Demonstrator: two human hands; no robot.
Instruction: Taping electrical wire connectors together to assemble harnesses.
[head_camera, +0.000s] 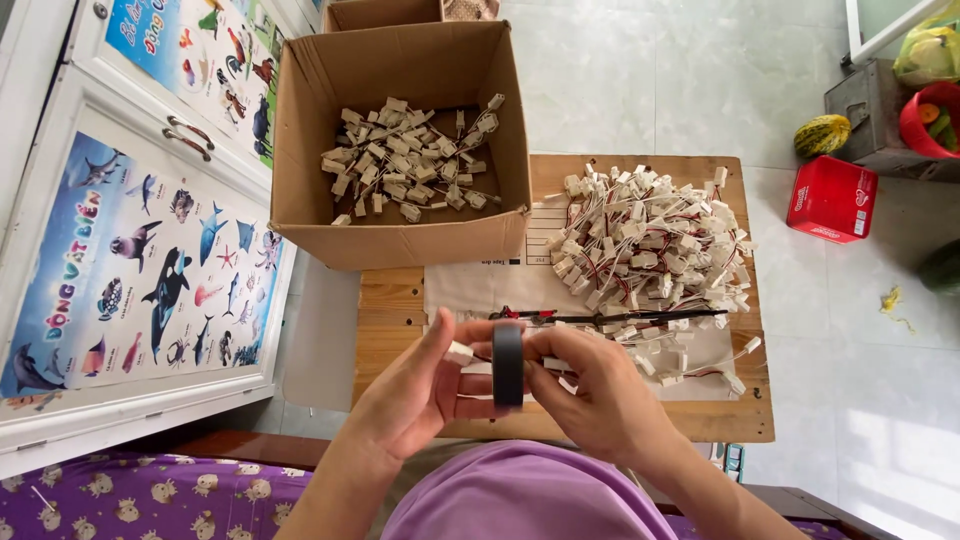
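Both hands meet at six o'clock: the left hand (415, 390) pinches a white connector (459, 352), the right hand (590, 390) grips a black tape roll (508, 363) on edge. Seemingly mid-wrap; the tape must next draw round the wires. Beyond, a connector pile (650, 250) at one o'clock, a cardboard box (400, 235) at eleven.

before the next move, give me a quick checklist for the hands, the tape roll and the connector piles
1. Black round tape roll held between left hand and right hand: ok.
2. Small white plastic connector at left fingertips: ok.
3. Tape's free end found: cannot tell.
4. Heap of white wired connectors lying on the wooden table: ok.
5. Brown cardboard box open, with connectors inside: ok.
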